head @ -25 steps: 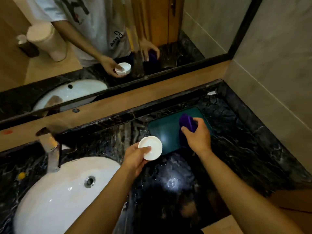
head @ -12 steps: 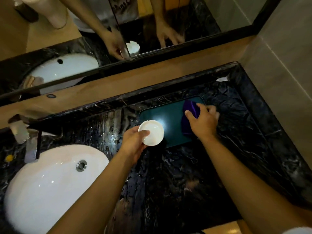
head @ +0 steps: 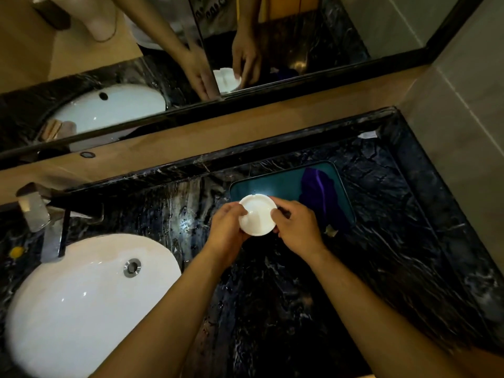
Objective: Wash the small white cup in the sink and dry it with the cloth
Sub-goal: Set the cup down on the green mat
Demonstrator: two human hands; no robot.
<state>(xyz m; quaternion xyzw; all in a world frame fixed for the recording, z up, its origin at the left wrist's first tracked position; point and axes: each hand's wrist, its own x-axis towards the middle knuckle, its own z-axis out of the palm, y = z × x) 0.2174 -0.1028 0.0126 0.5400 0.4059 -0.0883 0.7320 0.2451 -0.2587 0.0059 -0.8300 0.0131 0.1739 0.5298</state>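
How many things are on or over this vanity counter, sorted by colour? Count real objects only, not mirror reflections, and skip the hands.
White: 2, the small cup held by both hands and the sink basin
Purple: 1, the cloth
Teal: 1, the tray
Silver: 1, the tap
Yellow: 1, a small object beside the tap
Total: 6

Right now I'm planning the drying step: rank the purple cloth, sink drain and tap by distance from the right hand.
From the right hand:
1. Purple cloth, just beyond it on the green tray.
2. Sink drain, to the left in the basin.
3. Tap, farthest left.
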